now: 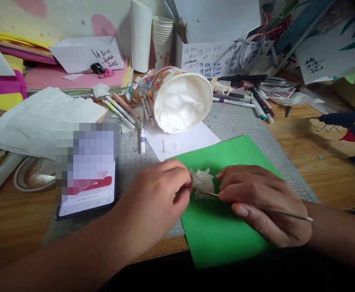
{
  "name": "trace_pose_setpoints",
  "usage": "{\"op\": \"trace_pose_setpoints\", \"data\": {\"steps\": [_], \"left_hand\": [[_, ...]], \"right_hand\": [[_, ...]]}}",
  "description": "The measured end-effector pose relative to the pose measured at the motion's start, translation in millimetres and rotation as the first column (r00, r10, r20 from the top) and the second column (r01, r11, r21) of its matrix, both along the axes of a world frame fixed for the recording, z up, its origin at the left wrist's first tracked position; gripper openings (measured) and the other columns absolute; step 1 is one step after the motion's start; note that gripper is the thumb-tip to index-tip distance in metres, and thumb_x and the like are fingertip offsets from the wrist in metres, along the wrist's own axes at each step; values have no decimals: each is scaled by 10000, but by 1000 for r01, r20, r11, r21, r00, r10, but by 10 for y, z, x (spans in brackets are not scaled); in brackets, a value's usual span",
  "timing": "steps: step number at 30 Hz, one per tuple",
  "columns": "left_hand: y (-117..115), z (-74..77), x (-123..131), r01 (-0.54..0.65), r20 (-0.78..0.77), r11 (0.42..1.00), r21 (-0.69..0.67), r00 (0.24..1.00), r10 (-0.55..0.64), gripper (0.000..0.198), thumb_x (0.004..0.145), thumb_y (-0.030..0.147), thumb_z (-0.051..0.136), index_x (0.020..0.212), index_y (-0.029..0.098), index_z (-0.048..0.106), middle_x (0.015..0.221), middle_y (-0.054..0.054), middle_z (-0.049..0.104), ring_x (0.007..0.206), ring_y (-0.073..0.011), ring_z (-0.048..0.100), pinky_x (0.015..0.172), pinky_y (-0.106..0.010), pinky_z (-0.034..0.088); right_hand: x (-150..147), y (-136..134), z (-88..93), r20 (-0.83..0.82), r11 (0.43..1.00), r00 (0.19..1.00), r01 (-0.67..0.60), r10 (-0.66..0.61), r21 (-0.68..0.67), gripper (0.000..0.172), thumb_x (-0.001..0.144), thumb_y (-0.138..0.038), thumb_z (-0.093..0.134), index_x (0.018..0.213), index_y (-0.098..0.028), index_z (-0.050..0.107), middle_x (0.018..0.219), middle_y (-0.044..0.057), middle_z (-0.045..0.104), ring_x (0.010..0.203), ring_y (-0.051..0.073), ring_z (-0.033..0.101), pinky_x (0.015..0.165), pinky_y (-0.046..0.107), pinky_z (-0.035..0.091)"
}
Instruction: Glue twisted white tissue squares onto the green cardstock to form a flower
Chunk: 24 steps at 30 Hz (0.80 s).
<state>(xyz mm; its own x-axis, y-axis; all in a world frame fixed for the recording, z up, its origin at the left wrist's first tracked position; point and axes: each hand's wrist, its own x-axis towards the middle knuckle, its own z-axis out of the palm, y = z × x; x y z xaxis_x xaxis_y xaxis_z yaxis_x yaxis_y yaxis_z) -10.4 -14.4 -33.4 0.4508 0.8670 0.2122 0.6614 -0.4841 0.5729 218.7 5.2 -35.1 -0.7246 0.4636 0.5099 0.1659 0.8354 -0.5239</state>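
Left hand [153,198] fingers pinch the white tissue flower [202,183] over the green paper [223,211], near centre of the counter; right hand [259,202] fingers grip a thin stick [274,210] at its base. Best to hold the tissue snug, stick steady, rolling slowly without tearing petals

A home craft desk — cutting mat [129,158], markers [119,109], glue gun [352,129], coloured paper [223,227].
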Motion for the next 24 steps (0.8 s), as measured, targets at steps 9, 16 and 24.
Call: {"op": "trace_pose_setpoints", "data": {"steps": [9,16,24], "left_hand": [[-24,20,32,74,-6,997,37,997,-74,165,868,56,647,777,155,743,882,-44,730,811,-194,674,732,-314,550],[-38,-56,-4,153,-31,981,123,988,-150,184,941,121,587,876,175,749,926,-50,736,887,-222,661,813,-366,562],[-65,1,-47,188,-136,979,80,975,-176,135,895,104,572,858,170,684,956,-69,724,980,-280,653,894,-453,581]], "right_hand": [[112,9,175,17,993,998,66,-65,-94,199,1058,-277,420,992,-213,597,746,60,698,761,214,719,678,341,590],[-144,167,469,-34,951,966,246,-257,-188,268,1051,-259,478,809,-212,582,735,2,627,598,113,600,538,248,475],[-495,502,535,212,975,972,-57,103,-214,304,1015,-202,486,711,-194,467,622,-49,440,551,86,392,547,244,317]]}}
